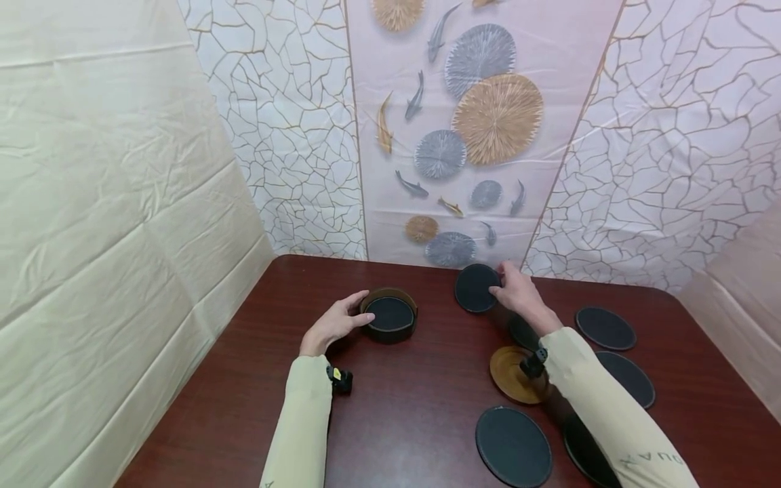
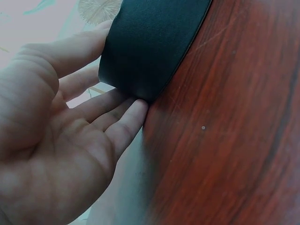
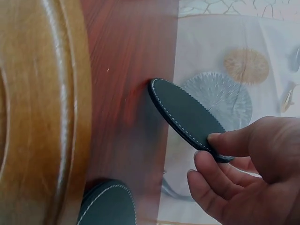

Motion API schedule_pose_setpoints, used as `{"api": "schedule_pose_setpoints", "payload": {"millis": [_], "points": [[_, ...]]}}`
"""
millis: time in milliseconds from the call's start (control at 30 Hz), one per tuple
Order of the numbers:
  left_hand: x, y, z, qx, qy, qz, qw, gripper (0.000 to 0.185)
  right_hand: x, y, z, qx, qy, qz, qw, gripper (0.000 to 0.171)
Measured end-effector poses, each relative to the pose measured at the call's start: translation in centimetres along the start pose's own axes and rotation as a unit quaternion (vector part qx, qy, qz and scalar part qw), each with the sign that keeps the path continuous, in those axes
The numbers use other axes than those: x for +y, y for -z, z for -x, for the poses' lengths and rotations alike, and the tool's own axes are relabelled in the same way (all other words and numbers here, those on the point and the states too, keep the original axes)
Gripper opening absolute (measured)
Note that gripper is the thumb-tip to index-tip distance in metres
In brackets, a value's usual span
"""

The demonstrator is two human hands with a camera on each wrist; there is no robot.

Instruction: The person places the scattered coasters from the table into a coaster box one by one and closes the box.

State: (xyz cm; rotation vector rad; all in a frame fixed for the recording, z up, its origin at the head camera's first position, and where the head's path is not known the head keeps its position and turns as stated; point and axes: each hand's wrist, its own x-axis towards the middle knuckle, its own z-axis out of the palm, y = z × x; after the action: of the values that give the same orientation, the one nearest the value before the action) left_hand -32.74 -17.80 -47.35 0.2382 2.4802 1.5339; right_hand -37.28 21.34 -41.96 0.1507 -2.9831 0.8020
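Note:
A round dark holder (image 1: 390, 315) with a black coaster inside sits on the dark red table (image 1: 415, 407). My left hand (image 1: 334, 324) touches its left wall; in the left wrist view straight fingers (image 2: 119, 126) lie against the holder's side (image 2: 150, 42). My right hand (image 1: 518, 291) pinches a black round coaster (image 1: 476, 287) by its edge, lifted and tilted near the back wall. The right wrist view shows the coaster (image 3: 187, 115) between thumb and fingers (image 3: 220, 143), its far edge close to the table.
Several more black coasters lie on the right of the table (image 1: 605, 328) (image 1: 513, 446) (image 1: 628, 377). A brown round lid (image 1: 512, 374) lies under my right forearm. Patterned wall covering stands behind the table, cloth walls on both sides.

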Motion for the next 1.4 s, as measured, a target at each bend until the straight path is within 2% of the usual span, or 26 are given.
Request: {"api": "schedule_pose_setpoints", "payload": {"millis": [300,600,967,1400], "points": [[0.2,0.1,0.0,0.002,0.001,0.006,1.0000,0.069,-1.1,0.3,0.6,0.000,0.021,-0.015,1.000,0.040],[-0.1,-0.1,0.0,0.001,-0.003,0.001,1.0000,0.069,-1.1,-0.2,1.3,-0.009,0.012,-0.053,0.998,0.035],[0.1,-0.1,0.0,-0.002,0.001,0.002,1.0000,0.070,-2.1,-0.3,1.8,-0.004,0.018,-0.082,0.996,0.036],[0.0,0.0,-0.1,-0.001,0.002,0.008,1.0000,0.071,-4.1,-0.7,2.5,0.008,0.045,-0.109,0.993,0.041]]}}
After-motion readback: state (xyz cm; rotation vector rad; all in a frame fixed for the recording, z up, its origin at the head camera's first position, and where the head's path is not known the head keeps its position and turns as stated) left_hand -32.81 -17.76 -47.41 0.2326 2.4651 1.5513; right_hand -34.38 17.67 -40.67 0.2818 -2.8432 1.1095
